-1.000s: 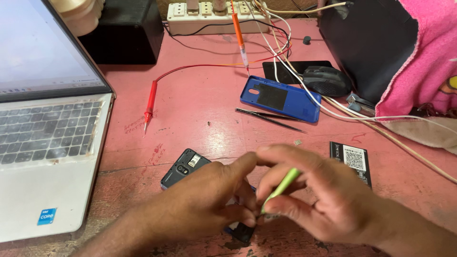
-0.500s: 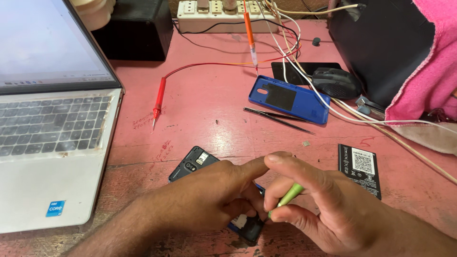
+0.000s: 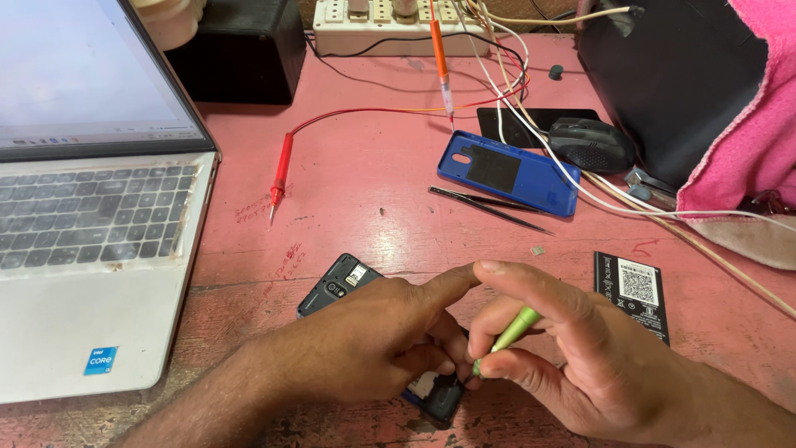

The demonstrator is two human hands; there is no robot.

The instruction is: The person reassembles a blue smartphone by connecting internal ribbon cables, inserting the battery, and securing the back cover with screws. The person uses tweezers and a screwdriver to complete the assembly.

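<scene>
An opened black phone (image 3: pixel 336 286) lies back-up on the pink table (image 3: pixel 365 199), mostly covered by my hands. My left hand (image 3: pixel 377 336) presses down on the phone and holds it still. My right hand (image 3: pixel 580 357) grips a light green screwdriver (image 3: pixel 512 330) whose tip meets the phone's lower part. The blue back cover (image 3: pixel 507 172) lies further back, with black tweezers (image 3: pixel 489 207) in front of it. A black battery (image 3: pixel 634 290) rests right of my right hand.
An open laptop (image 3: pixel 91 232) fills the left side. A red probe (image 3: pixel 280 170) and an orange probe (image 3: pixel 439 58) with leads lie mid-table. A power strip (image 3: pixel 390 21), a black mouse (image 3: pixel 593 143), white cables, a black box and pink cloth (image 3: pixel 746 124) crowd the back right.
The view has shifted so the table's objects sit slightly higher and further left. My hands stay together on the phone, the screwdriver still at its lower part.
</scene>
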